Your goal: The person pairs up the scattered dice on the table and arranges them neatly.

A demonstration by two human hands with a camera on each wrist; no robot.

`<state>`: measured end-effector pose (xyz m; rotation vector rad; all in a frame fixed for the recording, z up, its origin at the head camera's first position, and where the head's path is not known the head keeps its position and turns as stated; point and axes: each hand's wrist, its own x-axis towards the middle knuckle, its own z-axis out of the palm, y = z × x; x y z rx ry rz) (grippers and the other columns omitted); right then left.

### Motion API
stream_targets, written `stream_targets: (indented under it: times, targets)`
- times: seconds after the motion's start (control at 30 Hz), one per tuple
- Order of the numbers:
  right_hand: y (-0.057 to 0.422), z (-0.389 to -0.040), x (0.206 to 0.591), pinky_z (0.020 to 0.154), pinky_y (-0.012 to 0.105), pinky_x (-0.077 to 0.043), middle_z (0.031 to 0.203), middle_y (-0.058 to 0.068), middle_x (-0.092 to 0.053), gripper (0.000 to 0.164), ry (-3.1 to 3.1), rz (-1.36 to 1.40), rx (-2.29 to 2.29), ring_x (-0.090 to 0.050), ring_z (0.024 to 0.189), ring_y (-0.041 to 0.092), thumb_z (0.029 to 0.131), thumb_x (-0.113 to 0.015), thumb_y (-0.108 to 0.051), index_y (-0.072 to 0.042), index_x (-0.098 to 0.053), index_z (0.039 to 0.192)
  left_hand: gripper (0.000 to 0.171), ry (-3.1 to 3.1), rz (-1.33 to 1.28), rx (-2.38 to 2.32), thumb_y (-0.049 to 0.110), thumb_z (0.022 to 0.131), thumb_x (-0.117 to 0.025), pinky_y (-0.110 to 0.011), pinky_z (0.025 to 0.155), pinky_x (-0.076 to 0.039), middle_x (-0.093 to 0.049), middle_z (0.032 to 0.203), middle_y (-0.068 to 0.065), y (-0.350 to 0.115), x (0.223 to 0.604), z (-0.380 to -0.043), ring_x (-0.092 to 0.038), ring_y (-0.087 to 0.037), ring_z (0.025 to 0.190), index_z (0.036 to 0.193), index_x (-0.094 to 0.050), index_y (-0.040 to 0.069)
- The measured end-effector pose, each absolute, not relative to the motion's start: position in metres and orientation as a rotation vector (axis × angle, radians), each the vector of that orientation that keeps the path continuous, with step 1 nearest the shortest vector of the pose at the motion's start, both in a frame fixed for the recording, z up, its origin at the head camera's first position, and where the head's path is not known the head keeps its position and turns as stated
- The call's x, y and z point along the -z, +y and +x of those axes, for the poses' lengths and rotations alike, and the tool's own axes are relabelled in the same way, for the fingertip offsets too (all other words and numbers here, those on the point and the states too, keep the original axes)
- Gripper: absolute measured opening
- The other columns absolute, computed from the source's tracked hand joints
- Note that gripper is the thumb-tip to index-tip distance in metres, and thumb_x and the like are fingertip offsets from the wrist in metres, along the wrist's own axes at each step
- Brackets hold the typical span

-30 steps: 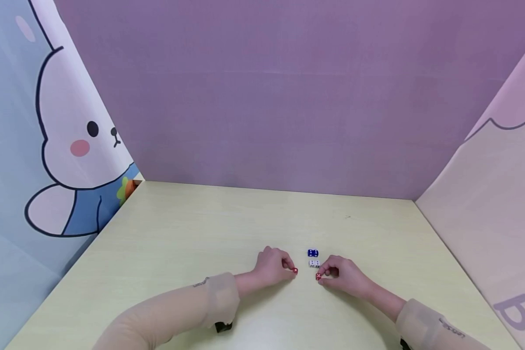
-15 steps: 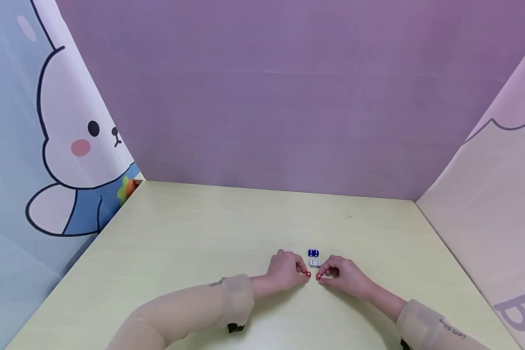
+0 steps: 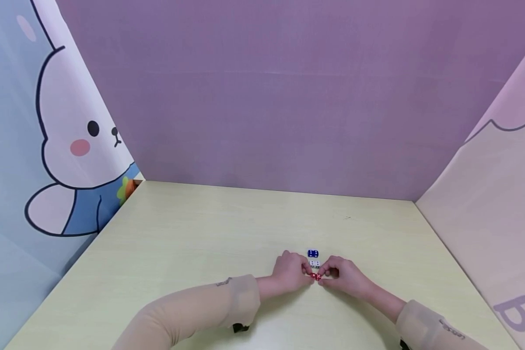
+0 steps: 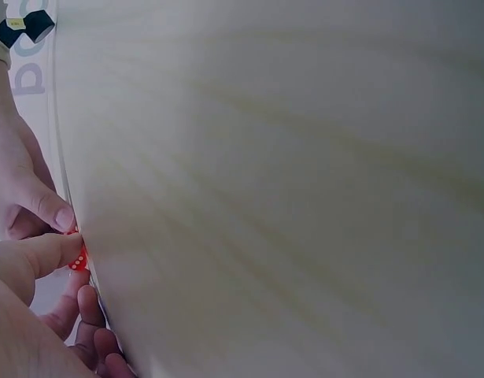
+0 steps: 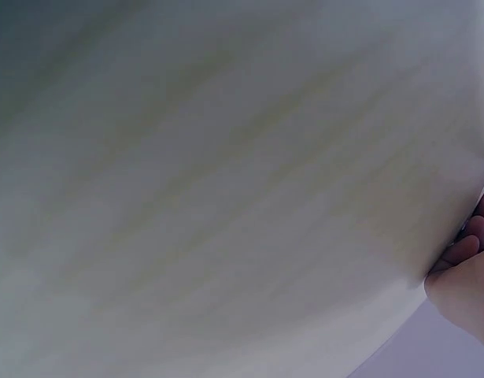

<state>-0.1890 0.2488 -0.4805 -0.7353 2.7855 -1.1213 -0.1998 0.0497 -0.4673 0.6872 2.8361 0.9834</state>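
Two red dice sit side by side on the table, apparently touching. My left hand (image 3: 291, 271) pinches the left red die (image 3: 313, 276) between thumb and finger; that red die (image 4: 78, 260) also shows in the left wrist view. From the other side, my right hand (image 3: 342, 276) pinches the right red die (image 3: 318, 277). Just beyond them lies a pair of white dice (image 3: 315, 263), and behind those a pair of blue dice (image 3: 313, 253). In the right wrist view only part of the right hand (image 5: 466, 272) appears, and its die is hidden.
The pale wooden table (image 3: 192, 228) ends at a purple backdrop (image 3: 262, 97). A printed cloth with a cartoon rabbit (image 3: 83, 126) hangs along the left side, and another printed cloth (image 3: 498, 194) borders the right.
My left hand has moved right with its red die until it reached the other red die. The right hand, white dice and blue dice have stayed in place.
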Motion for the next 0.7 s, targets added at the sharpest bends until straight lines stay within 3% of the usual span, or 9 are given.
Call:
stream_targets:
  times: [0.37,0.7]
  targets:
    - [0.25,-0.19,0.479,0.061,0.018,-0.042,0.08,-0.003,-0.056,0.017,2.775,-0.738,1.114,-0.048,0.072,0.006,0.075,-0.078,-0.013,-0.014,-0.067,0.089,0.015,2.804,0.664,-1.027,0.025,0.069,-0.083,-0.027,0.071,-0.033,-0.054,0.065,0.015,0.047,0.466,-0.2,-0.041,-0.009,0.073,0.072,-0.069,0.02]
    - [0.261,-0.189,0.457,0.066,0.021,-0.049,0.084,-0.003,-0.061,0.018,2.701,-0.687,1.149,-0.053,0.075,0.005,0.08,-0.074,-0.016,-0.01,-0.068,0.095,0.019,2.702,0.61,-1.113,0.019,0.071,-0.081,-0.025,0.071,-0.041,-0.059,0.072,0.008,0.021,0.441,-0.211,-0.05,-0.006,0.068,0.086,-0.071,0.012]
